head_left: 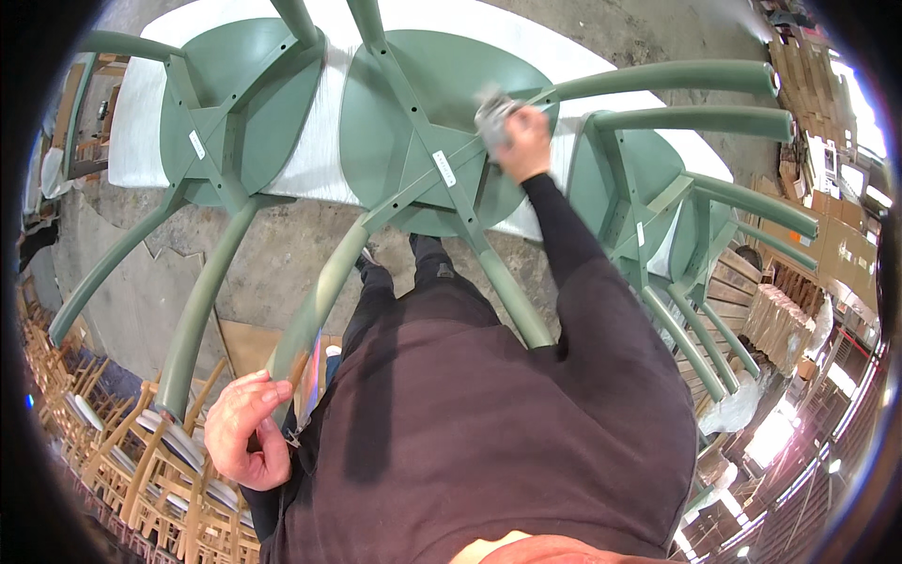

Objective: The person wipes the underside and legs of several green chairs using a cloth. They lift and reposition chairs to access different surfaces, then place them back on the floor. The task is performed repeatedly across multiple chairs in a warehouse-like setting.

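Green seat (pixel 376 132), legs up, lies under the outstretched right hand (pixel 525 146), fingers closed on a blurred grey cloth (pixel 490 117); left hand (pixel 246 428) half-curled, its hold unclear. White surface (pixel 322 150) below right fingers, concrete floor (pixel 291 246) beyond.

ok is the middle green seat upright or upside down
Upside down: the middle green seat shows its underside, crossed braces facing the camera, legs splaying upward.

Grey wad (pixel 490 120) in the right hand (pixel 526 146) blurred, two green chair legs (pixel 367 23) cut off by the top edge.
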Demonstrator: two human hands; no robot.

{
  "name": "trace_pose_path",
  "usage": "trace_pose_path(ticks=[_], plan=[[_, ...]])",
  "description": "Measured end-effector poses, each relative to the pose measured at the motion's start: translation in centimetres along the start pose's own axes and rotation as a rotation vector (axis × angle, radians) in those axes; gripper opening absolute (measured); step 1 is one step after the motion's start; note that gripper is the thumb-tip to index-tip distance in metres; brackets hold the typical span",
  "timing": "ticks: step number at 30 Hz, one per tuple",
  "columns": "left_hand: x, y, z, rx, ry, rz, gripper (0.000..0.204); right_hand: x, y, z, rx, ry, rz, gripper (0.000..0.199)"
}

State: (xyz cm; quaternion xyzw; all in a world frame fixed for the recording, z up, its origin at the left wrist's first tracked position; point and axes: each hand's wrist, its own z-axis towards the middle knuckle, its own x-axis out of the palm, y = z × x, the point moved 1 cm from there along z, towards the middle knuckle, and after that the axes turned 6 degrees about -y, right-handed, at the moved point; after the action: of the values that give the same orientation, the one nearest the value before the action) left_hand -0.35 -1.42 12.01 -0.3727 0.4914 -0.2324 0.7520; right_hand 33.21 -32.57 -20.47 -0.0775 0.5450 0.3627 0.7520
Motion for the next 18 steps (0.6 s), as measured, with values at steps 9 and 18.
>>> trace_pose_path(ticks=[9,18], plan=[[0.4,0.0,0.0,0.004,-0.036,-0.002,0.036,1.4,4.7,-2.1,0.291,-0.041,0.245,0.036],[-0.1,0.3,-0.3,0.023,-0.024,-0.016,0.037,-1.7,-1.6,1.9,0.433,-0.213,0.175,0.052]])
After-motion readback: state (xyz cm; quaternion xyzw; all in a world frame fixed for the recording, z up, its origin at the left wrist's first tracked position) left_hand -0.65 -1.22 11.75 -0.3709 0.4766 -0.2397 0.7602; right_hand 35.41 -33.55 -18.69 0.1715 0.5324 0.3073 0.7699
